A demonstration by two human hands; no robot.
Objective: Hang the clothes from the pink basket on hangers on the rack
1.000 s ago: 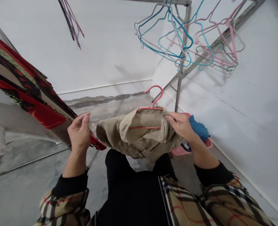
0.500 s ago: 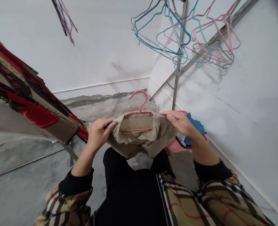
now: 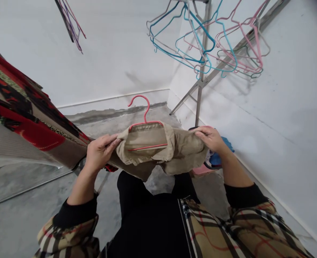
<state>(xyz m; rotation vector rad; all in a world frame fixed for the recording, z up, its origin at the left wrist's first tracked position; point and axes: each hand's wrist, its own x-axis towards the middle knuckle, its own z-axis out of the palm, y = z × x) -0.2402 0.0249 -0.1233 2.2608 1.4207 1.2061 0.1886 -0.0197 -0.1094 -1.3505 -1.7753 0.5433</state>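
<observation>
A khaki shirt (image 3: 187,145) with a collar hangs in front of my knees, stretched between my two hands. Inside its neck is a pink hanger (image 3: 147,113), the hook standing up out of the collar and the lower bar showing across the opening. My left hand (image 3: 100,148) pinches the cloth at the left shoulder, thumb against fingers. Farther along the other shoulder, my right hand (image 3: 209,138) grips the cloth the same way. The hanger's arms are hidden under the cloth.
Blue, pink and grey hangers (image 3: 209,43) hang from a metal rack (image 3: 200,93) at the upper right. A pink basin (image 3: 201,171) with blue cloth (image 3: 220,154) stands on the floor behind my right hand. A red patterned blanket (image 3: 40,130) drapes at left.
The shirt and hanger have shifted left. My left hand has moved left and my right hand slightly right, so the shirt's right shoulder is spread wider.
</observation>
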